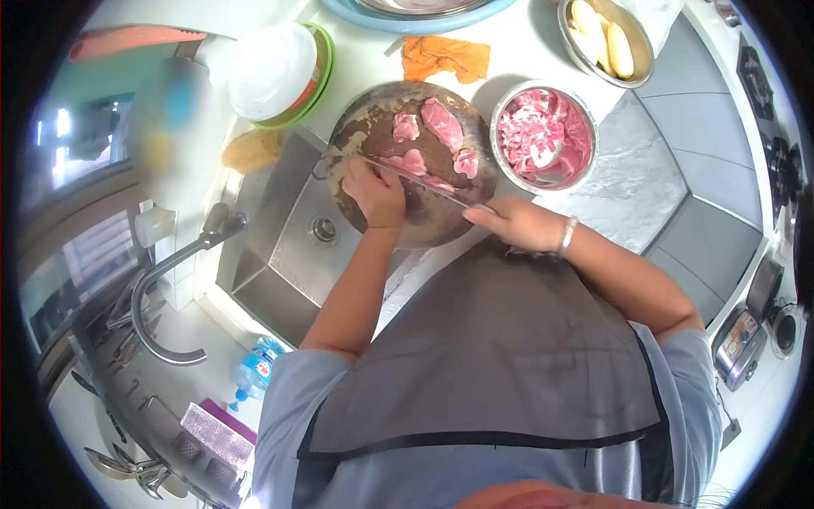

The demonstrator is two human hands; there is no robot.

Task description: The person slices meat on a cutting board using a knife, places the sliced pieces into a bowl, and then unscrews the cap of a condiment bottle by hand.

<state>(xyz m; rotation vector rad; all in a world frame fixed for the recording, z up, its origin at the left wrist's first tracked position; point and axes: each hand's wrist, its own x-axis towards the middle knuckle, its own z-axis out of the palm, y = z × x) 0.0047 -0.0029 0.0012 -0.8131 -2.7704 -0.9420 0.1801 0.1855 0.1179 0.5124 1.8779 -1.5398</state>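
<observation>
A round wooden cutting board [356,127] lies partly over the sink edge, with several pieces of raw meat [442,124] on it. My right hand [517,224] is wrapped around the handle of a knife [454,198], whose blade is seen nearly edge-on, slanting across the board. My left hand [374,195] is at the blade's far end, fingers curled; whether they hold the blade or some meat is hidden. Just beyond the blade lie meat slices [407,162]. A metal bowl [593,136] of cut raw meat stands right of the board.
A stainless sink [284,208] with a faucet [140,310] is at left. Beyond the board lie an orange cloth [446,58], stacked bowls [270,72] and a blue basin [415,24]. A metal bowl [634,75] holds pale peeled pieces. A blue bottle [257,366] stands by the sink.
</observation>
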